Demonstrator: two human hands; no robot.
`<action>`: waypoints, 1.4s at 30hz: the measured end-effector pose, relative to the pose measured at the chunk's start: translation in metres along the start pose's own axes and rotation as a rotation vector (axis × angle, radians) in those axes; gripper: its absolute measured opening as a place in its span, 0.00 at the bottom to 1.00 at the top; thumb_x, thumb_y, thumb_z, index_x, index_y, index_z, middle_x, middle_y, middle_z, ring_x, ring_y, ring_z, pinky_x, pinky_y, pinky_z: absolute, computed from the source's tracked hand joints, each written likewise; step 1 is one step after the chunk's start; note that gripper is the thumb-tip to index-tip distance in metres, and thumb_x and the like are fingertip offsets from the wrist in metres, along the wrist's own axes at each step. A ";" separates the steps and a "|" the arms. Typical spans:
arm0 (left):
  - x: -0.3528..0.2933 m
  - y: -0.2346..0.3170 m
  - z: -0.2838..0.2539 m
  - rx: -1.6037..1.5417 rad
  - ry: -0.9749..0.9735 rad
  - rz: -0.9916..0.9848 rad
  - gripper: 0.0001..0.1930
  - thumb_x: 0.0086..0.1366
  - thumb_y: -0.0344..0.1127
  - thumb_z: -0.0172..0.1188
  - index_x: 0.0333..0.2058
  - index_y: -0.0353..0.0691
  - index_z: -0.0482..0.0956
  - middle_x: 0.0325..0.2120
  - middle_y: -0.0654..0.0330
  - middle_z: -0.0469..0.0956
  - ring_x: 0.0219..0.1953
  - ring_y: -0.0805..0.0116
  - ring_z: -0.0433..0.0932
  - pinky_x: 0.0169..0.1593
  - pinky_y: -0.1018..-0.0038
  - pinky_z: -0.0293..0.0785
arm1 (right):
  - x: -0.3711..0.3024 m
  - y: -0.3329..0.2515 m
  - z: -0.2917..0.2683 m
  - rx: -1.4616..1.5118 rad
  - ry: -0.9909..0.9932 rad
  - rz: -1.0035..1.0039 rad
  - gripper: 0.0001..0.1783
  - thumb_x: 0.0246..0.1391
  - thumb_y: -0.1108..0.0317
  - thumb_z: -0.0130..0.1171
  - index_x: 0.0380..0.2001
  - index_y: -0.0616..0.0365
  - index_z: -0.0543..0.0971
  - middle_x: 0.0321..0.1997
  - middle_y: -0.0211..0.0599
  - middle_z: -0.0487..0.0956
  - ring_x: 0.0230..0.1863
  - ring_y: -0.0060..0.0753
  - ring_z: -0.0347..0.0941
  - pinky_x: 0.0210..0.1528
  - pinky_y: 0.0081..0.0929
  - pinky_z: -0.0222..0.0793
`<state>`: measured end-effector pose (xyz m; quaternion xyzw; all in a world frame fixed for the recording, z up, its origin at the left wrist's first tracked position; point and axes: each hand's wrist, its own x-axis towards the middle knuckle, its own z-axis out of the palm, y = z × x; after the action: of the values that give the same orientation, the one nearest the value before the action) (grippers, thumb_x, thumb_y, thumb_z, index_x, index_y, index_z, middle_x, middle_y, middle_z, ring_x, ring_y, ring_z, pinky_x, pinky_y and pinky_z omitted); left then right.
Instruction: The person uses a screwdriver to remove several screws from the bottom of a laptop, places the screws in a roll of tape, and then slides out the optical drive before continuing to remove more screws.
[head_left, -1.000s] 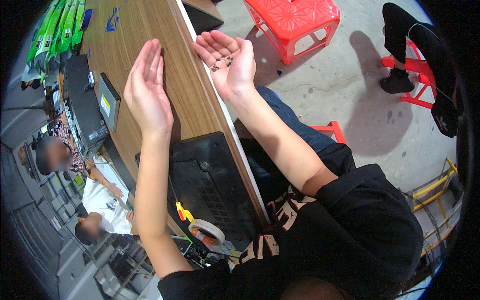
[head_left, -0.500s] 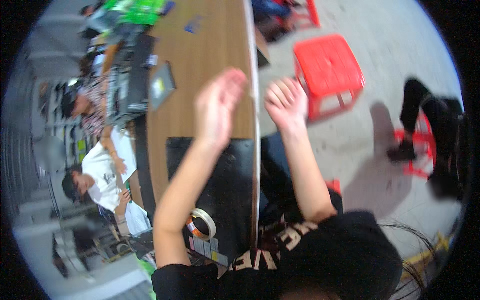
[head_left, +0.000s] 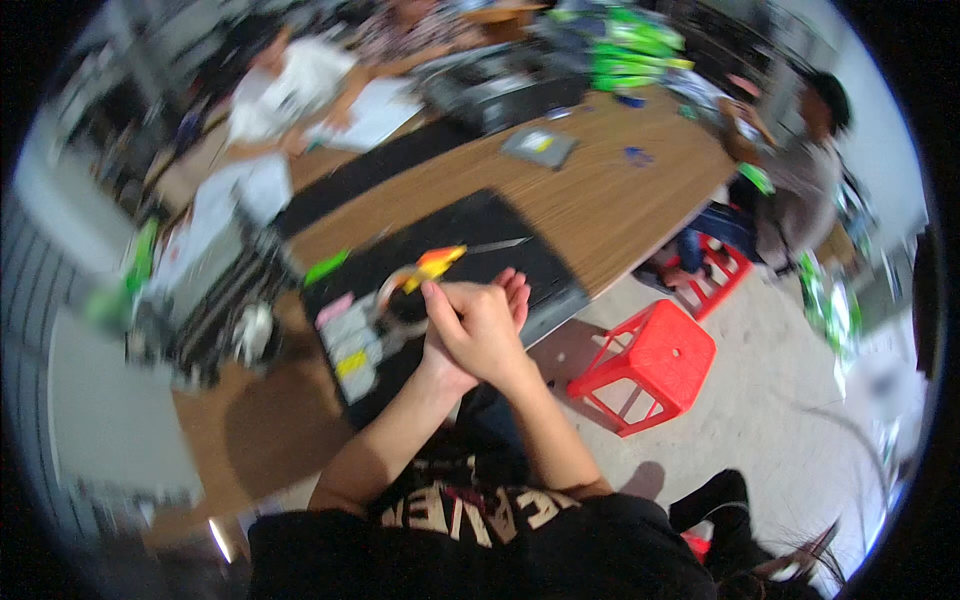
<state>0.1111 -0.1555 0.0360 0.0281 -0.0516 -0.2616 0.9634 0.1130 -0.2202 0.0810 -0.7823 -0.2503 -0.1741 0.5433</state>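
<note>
Black casing (head_left: 480,218), flat on the brown tabletop (head_left: 620,180), under both hands in the head view. Can see the right hand (head_left: 485,322) laid across the left hand (head_left: 455,368), touching, with left fingertips (head_left: 517,292) out between 1 and 2 o'clock. Cannot tell whether open or closed beneath that overlap, nor whether gripping anything. Just beyond, at 11 o'clock from the hands, a yellow-and-orange tool (head_left: 437,264) on the casing, with thin shaft toward 3 o'clock. Near the hands at 10 o'clock, just beside the tool, a roll of tape (head_left: 384,292). Farther out at 9 o'clock, pale labels (head_left: 345,332) on the casing. Well apart at 1 o'clock, a grey flat box (head_left: 540,147) on the wood; toward 4 o'clock, a red stool (head_left: 668,355). Far across at 11 o'clock, a person in white (head_left: 290,95) beside papers (head_left: 375,110), blurred.
</note>
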 end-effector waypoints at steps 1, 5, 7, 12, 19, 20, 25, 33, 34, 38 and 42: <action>-0.017 0.002 -0.002 -0.031 0.030 0.071 0.32 0.62 0.56 0.44 0.52 0.33 0.62 0.50 0.54 0.66 0.56 0.62 0.63 0.60 0.67 0.58 | -0.006 -0.010 0.010 -0.054 -0.065 -0.065 0.20 0.54 0.63 0.49 0.14 0.65 0.69 0.16 0.50 0.71 0.20 0.52 0.69 0.28 0.38 0.63; -0.101 0.027 0.008 0.022 -0.081 0.349 0.30 0.62 0.56 0.44 0.50 0.34 0.64 0.48 0.55 0.68 0.54 0.61 0.65 0.59 0.67 0.59 | -0.024 -0.058 0.073 0.153 -0.200 -0.231 0.16 0.53 0.68 0.52 0.15 0.65 0.68 0.16 0.45 0.69 0.20 0.47 0.68 0.24 0.36 0.60; -0.127 0.036 -0.012 -0.029 0.000 0.454 0.28 0.63 0.55 0.43 0.49 0.34 0.66 0.47 0.54 0.69 0.53 0.60 0.66 0.59 0.66 0.59 | -0.044 -0.066 0.102 0.211 -0.297 -0.205 0.13 0.53 0.70 0.52 0.18 0.64 0.69 0.18 0.43 0.70 0.21 0.46 0.68 0.25 0.32 0.62; -0.178 0.051 -0.032 0.012 0.001 0.662 0.21 0.67 0.47 0.39 0.45 0.35 0.68 0.43 0.56 0.71 0.48 0.64 0.69 0.58 0.67 0.60 | -0.068 -0.076 0.158 0.362 -0.276 -0.286 0.03 0.50 0.78 0.49 0.30 0.63 0.71 0.22 0.41 0.71 0.23 0.40 0.70 0.28 0.26 0.65; -0.202 0.085 -0.056 -0.094 0.046 0.593 0.18 0.67 0.44 0.39 0.45 0.38 0.69 0.42 0.56 0.72 0.48 0.65 0.69 0.59 0.68 0.60 | -0.074 -0.082 0.198 0.214 -0.343 -0.245 0.17 0.43 0.85 0.45 0.39 0.61 0.71 0.36 0.42 0.73 0.31 0.40 0.72 0.36 0.26 0.67; -0.202 0.090 -0.046 -0.448 -0.358 0.545 0.18 0.67 0.44 0.38 0.45 0.37 0.69 0.43 0.55 0.71 0.50 0.63 0.69 0.59 0.68 0.60 | -0.073 -0.074 0.201 0.196 -0.333 -0.250 0.19 0.43 0.86 0.46 0.40 0.61 0.71 0.42 0.45 0.72 0.37 0.42 0.72 0.41 0.28 0.67; -0.213 0.128 -0.072 -0.060 0.057 0.476 0.24 0.67 0.47 0.32 0.46 0.34 0.70 0.44 0.53 0.73 0.51 0.59 0.69 0.59 0.63 0.61 | -0.069 -0.082 0.219 -0.015 -0.305 -0.307 0.16 0.42 0.85 0.48 0.37 0.61 0.74 0.50 0.52 0.69 0.49 0.48 0.69 0.51 0.32 0.63; -0.211 0.133 -0.071 -0.117 0.121 0.412 0.20 0.66 0.46 0.41 0.45 0.39 0.72 0.42 0.60 0.75 0.47 0.65 0.72 0.53 0.70 0.66 | -0.063 -0.071 0.210 0.041 -0.472 -0.313 0.23 0.37 0.85 0.48 0.40 0.59 0.75 0.59 0.52 0.62 0.59 0.50 0.60 0.62 0.35 0.51; -0.209 0.128 -0.072 -0.158 0.069 0.425 0.19 0.66 0.46 0.40 0.45 0.38 0.72 0.41 0.60 0.75 0.47 0.65 0.72 0.53 0.70 0.66 | -0.063 -0.070 0.208 0.053 -0.443 -0.310 0.20 0.37 0.84 0.49 0.38 0.60 0.75 0.56 0.51 0.65 0.57 0.49 0.63 0.60 0.35 0.54; -0.216 0.133 -0.066 -0.004 0.185 0.484 0.15 0.66 0.42 0.44 0.40 0.38 0.74 0.35 0.61 0.76 0.41 0.69 0.75 0.45 0.76 0.72 | -0.058 -0.069 0.198 0.220 -0.337 -0.336 0.14 0.40 0.83 0.48 0.32 0.63 0.76 0.45 0.47 0.74 0.46 0.45 0.72 0.50 0.32 0.66; -0.233 0.148 -0.052 -0.444 0.188 0.382 0.16 0.69 0.38 0.39 0.21 0.45 0.63 0.16 0.70 0.58 0.18 0.80 0.57 0.22 0.86 0.59 | -0.017 -0.060 0.164 0.167 -0.500 -0.306 0.12 0.43 0.82 0.50 0.34 0.62 0.75 0.41 0.45 0.75 0.44 0.40 0.73 0.47 0.30 0.67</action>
<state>-0.0084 0.0910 -0.0236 -0.1692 0.0918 -0.0771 0.9783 0.0646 -0.0531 0.0605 -0.7066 -0.5044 -0.0347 0.4950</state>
